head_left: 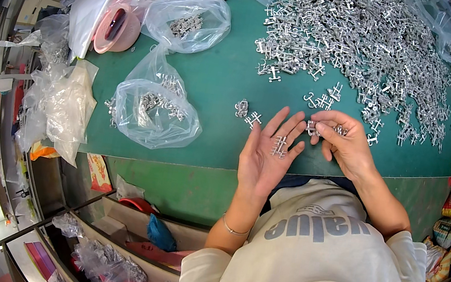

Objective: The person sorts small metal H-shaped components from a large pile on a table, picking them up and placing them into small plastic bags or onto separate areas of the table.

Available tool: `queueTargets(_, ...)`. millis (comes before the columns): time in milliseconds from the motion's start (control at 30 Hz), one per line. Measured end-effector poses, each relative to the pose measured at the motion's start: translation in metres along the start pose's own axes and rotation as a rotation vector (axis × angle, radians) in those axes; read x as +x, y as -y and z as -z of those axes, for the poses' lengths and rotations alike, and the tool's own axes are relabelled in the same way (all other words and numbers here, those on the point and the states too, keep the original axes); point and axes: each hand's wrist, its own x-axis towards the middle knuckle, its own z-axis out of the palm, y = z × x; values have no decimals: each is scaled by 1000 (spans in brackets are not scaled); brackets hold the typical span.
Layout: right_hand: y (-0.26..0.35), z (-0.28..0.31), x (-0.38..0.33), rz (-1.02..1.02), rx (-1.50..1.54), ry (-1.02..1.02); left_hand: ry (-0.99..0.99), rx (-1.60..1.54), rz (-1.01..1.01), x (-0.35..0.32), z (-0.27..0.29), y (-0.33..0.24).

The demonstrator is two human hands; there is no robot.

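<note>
My left hand [263, 162] is palm up with its fingers stretched out. Across its palm and finger bases lies a small silver metal piece with short crossbars [279, 146]. My right hand [346, 145] is beside it with bent fingers, pinching small silver metal parts [312, 128] between thumb and fingertips; their exact form is partly hidden. Just beyond the left fingertips, a barred metal piece [253, 120] and a small metal clump [241, 108] rest on the green table [215, 133]. A few more loose pieces [321, 101] lie past the right hand.
A large heap of silver metal parts [364, 45] covers the far right of the table. Clear plastic bags with parts [150, 129] stand at the left, near a pink tub [127, 37]. Below the table edge is an open drawer [123, 225] with bagged items.
</note>
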Motion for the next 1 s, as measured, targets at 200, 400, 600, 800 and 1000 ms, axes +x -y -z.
queueTargets(200, -3, 2, 2, -50, 187, -26, 13, -86, -5, -1, 1, 3)
queueTargets(400, 8, 0, -10, -35, -369, 8, -93, 183, 0, -1, -5, 9)
queueTargets(600, -12, 3, -17, 488, -853, 70, -66, 306, 77, 10, -17, 28)
queueTargets(800, 7, 45, -31, 345, -695, -1, 15, 476, 148, 24, -23, 40)
queueTargets(1000, 51, 138, -35, 209, 151, -449, -23, 596, 147, 14, -18, 34)
